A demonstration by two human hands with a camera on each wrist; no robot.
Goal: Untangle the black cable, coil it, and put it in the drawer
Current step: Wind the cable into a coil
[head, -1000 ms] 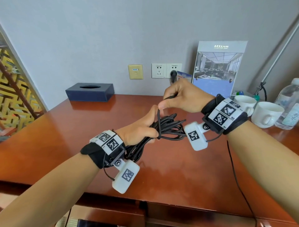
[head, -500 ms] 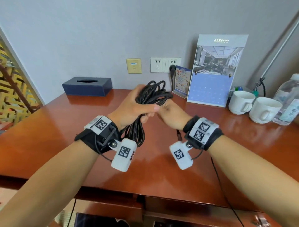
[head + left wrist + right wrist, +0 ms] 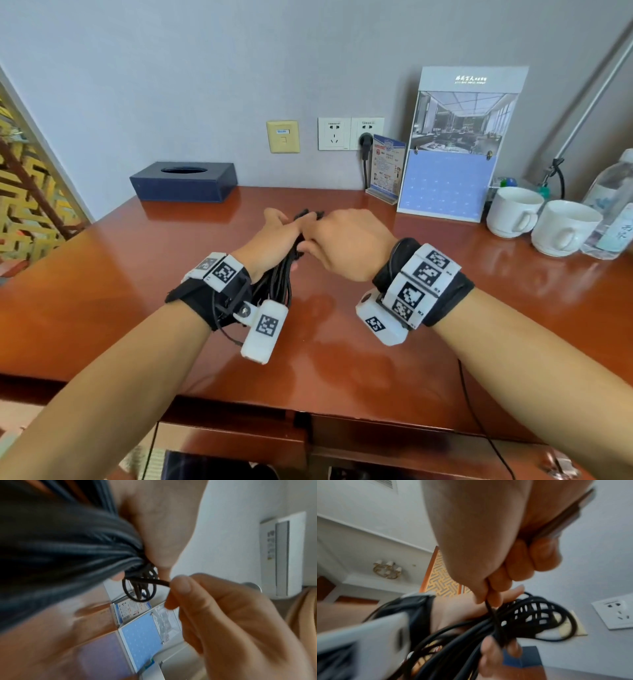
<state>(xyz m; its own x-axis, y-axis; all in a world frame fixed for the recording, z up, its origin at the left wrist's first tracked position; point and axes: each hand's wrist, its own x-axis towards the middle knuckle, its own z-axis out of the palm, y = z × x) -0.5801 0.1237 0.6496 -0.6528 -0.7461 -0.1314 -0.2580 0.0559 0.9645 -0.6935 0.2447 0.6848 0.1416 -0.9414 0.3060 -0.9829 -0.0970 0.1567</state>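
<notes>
The left hand [image 3: 270,240] grips the bundled black cable [image 3: 279,277] above the table [image 3: 102,291], fingers wrapped round the gathered loops; the strands hang down past the left wrist, and a few loop ends poke out beyond the fingers. The right hand [image 3: 346,245] pinches a single strand of the cable between thumb and forefinger right at the bundle, as the left wrist view shows, with its other fingers curled.

Half a second ago the bundle was held higher, its loops standing up clear above the left fist; now both hands are lower and closer to the table, and the right hand lies over the top of the coil, hiding most of it from the head camera. A second ago the right hand was raised, pulling a strand upward; now it sits level with the left.
</notes>
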